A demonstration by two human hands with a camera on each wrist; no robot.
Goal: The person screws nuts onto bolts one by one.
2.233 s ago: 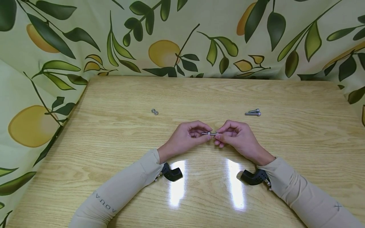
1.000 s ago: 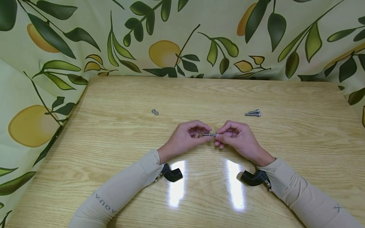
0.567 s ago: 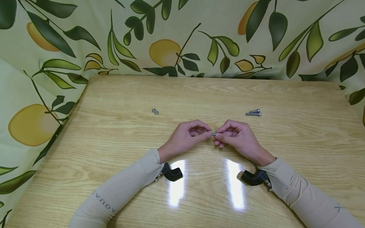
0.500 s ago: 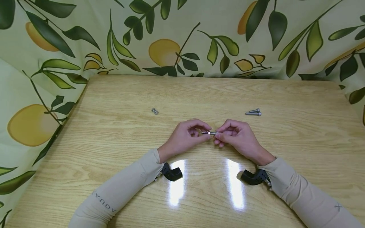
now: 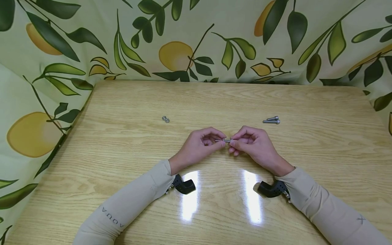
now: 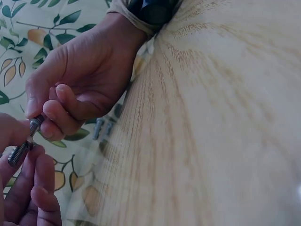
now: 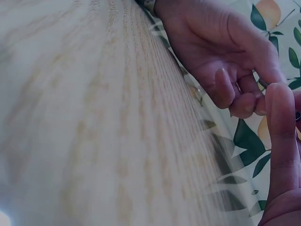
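Observation:
In the head view, a metal bolt [image 5: 218, 140] is held level between both hands above the table. My left hand [image 5: 200, 143] has thumb and fingertips at the nut on its shaft, and the threaded end points into that palm. My right hand [image 5: 255, 146] pinches the head end, mostly hidden by the fingers. The left wrist view shows the bolt's threads [image 6: 19, 154] and, near the right thumb, its round head [image 6: 35, 123]. In the right wrist view, right-hand fingers cover most of the bolt; a bit of thread [image 7: 263, 83] shows beside the left hand [image 7: 216, 47].
Two loose nuts [image 5: 165, 119] lie on the wooden table [image 5: 196, 105] beyond the left hand. Two more bolts [image 5: 271, 120] lie beyond the right hand. A leaf-patterned cloth [image 5: 226, 20] hangs behind the table and along its left side. Black wrist cameras [image 5: 184, 185] sit below each wrist.
The right hand has shifted slightly left and away from the body, bringing its fingertips closer to the left ones. Less shaft shows between them. The loose nuts and bolts have not moved.

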